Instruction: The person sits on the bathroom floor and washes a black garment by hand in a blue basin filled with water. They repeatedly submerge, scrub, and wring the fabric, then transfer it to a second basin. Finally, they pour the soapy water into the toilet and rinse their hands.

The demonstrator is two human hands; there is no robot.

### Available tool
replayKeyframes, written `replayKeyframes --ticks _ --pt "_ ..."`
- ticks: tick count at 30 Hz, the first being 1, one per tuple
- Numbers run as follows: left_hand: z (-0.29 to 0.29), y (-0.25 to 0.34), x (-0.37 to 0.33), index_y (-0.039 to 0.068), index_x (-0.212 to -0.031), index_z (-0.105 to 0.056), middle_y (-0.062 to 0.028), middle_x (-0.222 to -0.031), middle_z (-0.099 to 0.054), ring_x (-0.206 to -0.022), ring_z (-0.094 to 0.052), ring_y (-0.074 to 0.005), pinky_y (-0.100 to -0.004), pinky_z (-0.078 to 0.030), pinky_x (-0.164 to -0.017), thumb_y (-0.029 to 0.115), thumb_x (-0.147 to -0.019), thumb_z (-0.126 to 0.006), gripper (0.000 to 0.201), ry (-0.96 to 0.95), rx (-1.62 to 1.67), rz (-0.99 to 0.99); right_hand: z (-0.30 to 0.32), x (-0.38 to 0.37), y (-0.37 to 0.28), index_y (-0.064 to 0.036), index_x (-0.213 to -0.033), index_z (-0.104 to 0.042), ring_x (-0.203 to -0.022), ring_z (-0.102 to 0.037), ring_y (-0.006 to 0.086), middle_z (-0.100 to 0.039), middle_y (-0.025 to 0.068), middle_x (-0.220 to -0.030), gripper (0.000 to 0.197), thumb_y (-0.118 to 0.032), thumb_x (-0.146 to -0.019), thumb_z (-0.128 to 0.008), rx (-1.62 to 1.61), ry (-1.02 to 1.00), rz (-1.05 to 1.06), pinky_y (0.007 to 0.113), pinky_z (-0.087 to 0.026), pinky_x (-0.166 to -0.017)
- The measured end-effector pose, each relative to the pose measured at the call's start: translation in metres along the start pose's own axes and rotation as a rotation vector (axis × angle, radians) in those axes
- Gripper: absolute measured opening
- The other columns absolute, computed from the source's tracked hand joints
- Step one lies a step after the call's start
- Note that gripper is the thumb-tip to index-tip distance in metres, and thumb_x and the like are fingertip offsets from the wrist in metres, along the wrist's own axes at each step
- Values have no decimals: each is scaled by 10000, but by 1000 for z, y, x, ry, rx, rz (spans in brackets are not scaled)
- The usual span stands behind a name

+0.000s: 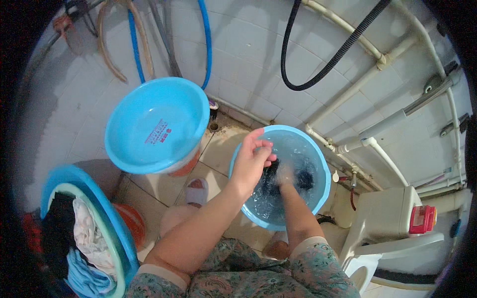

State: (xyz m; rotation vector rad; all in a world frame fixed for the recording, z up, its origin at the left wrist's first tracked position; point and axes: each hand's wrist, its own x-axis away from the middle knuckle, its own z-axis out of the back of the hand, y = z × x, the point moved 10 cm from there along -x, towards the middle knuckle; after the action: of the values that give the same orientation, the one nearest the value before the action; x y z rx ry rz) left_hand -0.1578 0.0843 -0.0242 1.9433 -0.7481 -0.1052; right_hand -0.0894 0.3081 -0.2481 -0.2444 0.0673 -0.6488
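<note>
A light blue basin (325,185) full of rippling water stands on the floor before me. Dark cloth (304,180) lies in the water, bunched in its middle. My right hand (285,175) reaches down into the basin at the cloth; motion smears it and its fingers are hidden. Above the basin's left rim hovers my left hand (252,160), fingers loosely curled and apart, with nothing visible in it.
An upright blue basin (164,114) stands raised at the back left. At lower left, a pale green basin (120,270) of clothes (92,238) sits inside a blue tub (126,238). A white toilet (380,213) with a red jar (422,219) stands right. Hoses (206,44) hang along the wall.
</note>
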Motion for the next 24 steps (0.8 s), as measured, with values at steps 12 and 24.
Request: replayKeyframes --ticks 12,24 --pt "38 9 -2 35 -1192 -478 -67 -936 -578 -751 -564 -119 -231 -457 -645 92 -854 -491 344 140 76 -61 178 82 -2 34 -1174 -519 -969 -560 201 -607 100 -1030 380 -123 -836 -594 -1014 121 -84 304 -425 -876" --pt "49 5 -1 70 -1164 -515 -47 -956 -586 -756 -550 -115 -242 -450 -659 111 -853 -517 314 141 99 -66 398 106 -49 -32 -1064 -542 -795 -602 234 -609 93 -920 255 -193 -868 -571 -1702 423 -7 365 -515 -672"
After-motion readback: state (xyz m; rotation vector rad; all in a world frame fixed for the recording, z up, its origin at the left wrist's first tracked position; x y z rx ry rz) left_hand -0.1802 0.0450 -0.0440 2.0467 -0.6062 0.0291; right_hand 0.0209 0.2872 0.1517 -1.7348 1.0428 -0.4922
